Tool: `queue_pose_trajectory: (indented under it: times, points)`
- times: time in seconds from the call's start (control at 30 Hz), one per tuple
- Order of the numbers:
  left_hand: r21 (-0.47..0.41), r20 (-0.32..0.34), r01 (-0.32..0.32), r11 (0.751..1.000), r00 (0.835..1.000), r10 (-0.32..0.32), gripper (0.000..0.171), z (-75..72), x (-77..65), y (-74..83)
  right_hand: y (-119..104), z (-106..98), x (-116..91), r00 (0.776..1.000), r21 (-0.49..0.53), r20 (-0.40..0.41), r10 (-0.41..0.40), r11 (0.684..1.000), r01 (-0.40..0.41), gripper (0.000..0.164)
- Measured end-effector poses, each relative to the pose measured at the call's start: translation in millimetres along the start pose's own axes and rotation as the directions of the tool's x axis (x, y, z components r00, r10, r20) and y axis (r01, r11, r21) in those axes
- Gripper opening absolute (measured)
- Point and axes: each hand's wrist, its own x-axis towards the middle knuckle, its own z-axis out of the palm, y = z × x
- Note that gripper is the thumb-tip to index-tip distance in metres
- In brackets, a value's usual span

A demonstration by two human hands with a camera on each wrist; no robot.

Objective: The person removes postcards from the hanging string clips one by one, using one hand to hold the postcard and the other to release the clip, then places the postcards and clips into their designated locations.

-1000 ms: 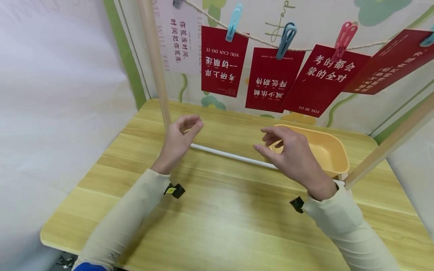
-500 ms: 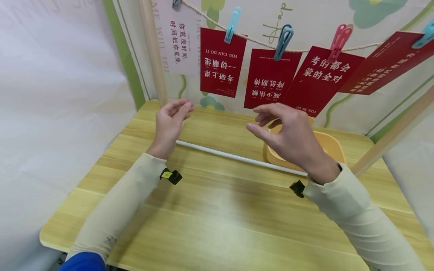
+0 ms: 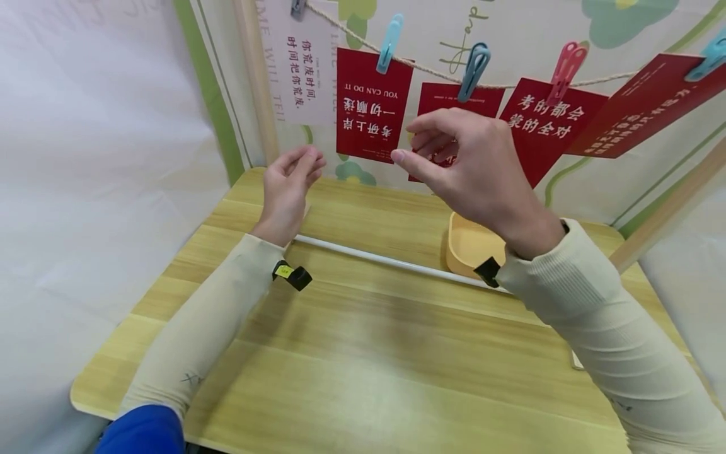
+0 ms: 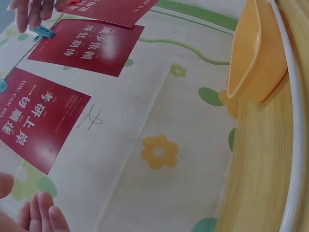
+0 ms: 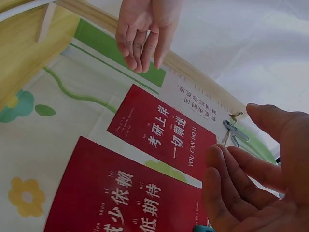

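Observation:
My left hand [image 3: 288, 195] hangs in the air near the left wooden pole, its fingers relaxed and holding nothing. To the right, my right hand [image 3: 476, 164] is raised with loosely bent fingers, a gap between thumb and fingertips. In the head view it covers part of a red card [image 3: 439, 91] held by a dark blue clothespin [image 3: 475, 70]. Left of that hand hangs another red card [image 3: 371, 104] under a light blue clothespin [image 3: 390, 43]. A third red card [image 3: 544, 120] hangs from a pink clothespin [image 3: 567, 69]. In the right wrist view, the right fingers [image 5: 219, 186] appear beside the cards.
A rope [image 3: 348, 28] strung past a wooden pole [image 3: 258, 82] also carries a white card [image 3: 303, 75] and a red card [image 3: 641, 107] at far right. Behind a white rod [image 3: 391, 260] on the wooden table [image 3: 363, 378] sits a yellow tray [image 3: 467, 243], partly hidden.
My right hand has risen from in front of the yellow tray to in front of the hanging red cards. The left hand has moved up and slightly left. The cards stay pegged.

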Motion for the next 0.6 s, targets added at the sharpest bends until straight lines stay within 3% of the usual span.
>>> queue_pose_trajectory:
  times: [0.3, 0.6]
  points:
    - [-0.067, -0.026, 0.011, 0.998, 1.000, -0.012, 0.043, 8.8, 7.8, 5.5, -8, -3, 20, 1.000, -0.042, -0.004, 0.011, 0.999, -0.011, 0.042]
    - [-0.116, -0.056, -0.024, 0.993, 0.998, 0.017, 0.032, 12.9, 15.4, 8.9, -18, -4, 45, 0.999, -0.050, 0.003, 0.053, 0.997, -0.053, 0.052]
